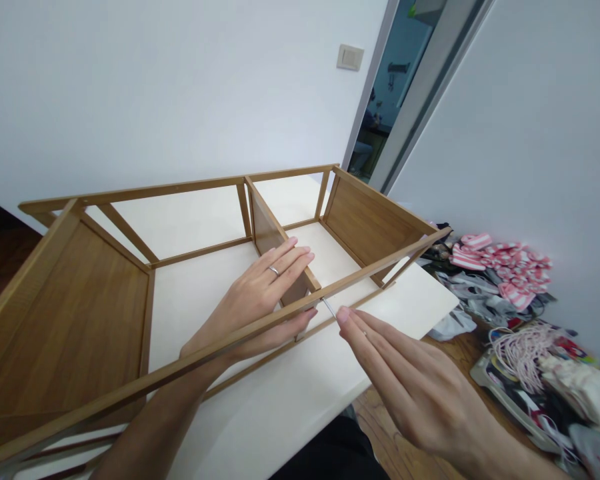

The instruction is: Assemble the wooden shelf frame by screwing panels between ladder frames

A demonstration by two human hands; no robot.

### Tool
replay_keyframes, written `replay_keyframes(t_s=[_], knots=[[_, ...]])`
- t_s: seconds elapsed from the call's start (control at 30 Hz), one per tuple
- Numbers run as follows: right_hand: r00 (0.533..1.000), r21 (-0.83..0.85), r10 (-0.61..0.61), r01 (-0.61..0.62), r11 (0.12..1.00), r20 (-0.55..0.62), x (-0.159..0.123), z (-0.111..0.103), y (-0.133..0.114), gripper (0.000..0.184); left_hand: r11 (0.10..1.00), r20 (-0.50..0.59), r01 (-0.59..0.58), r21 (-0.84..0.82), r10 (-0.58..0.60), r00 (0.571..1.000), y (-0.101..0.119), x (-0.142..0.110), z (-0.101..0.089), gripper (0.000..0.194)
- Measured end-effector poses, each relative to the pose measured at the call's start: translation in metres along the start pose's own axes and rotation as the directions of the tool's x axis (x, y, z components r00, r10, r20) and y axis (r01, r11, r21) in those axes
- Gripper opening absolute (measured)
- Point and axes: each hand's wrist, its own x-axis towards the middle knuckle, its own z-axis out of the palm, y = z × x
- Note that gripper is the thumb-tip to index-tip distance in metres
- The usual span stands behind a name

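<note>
A brown wooden shelf frame [200, 330] lies on its side, with panels at both ends and a middle panel [267, 213]. My left hand [260, 287] reaches past the near rail and grips the frame where the middle panel meets it. Its ringed fingers rest along the panel's upper edge, and the thumb is under the rail. My right hand [405, 373] is closed, pinching a thin silver hex key [329, 307]. The key's tip touches the rail's outer face at that joint; the rest of it is mostly hidden by my fingers.
The frame rests on a white table [415, 303] against a white wall with a light switch [350, 57]. At right, the floor holds piled clothes [510, 267] and an open case [510, 393] with pale cord. Beyond the doorway, a person [367, 137] is partly visible.
</note>
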Motion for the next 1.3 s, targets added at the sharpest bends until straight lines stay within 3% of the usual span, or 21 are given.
replay_keyframes(t_s=[0.2,0.37,0.77,1.0,1.3], knots=[[0.999,-0.01,-0.021,0.022,1.0,0.041,0.001,0.001,0.001,0.043,1.0,-0.009,-0.014,-0.004,0.014,1.0,-0.001,0.0,0.001,0.064],[0.999,-0.011,-0.035,0.035,0.999,-0.011,-0.001,0.001,0.0,0.044,1.0,-0.001,-0.005,-0.015,0.005,1.0,-0.001,0.0,0.001,0.064],[1.0,-0.036,-0.017,0.017,0.999,-0.013,0.0,0.003,0.002,0.04,1.0,-0.011,-0.004,-0.019,0.003,1.0,-0.001,-0.001,0.002,0.064],[0.992,-0.176,-0.126,0.124,0.976,0.004,0.007,-0.003,0.003,0.042,1.0,-0.027,-0.015,-0.016,0.014,1.0,0.0,0.0,0.003,0.065],[0.986,-0.216,-0.159,0.165,0.962,0.046,0.01,-0.007,-0.001,0.046,1.0,-0.027,-0.015,-0.005,0.015,1.0,-0.001,0.0,0.002,0.063]])
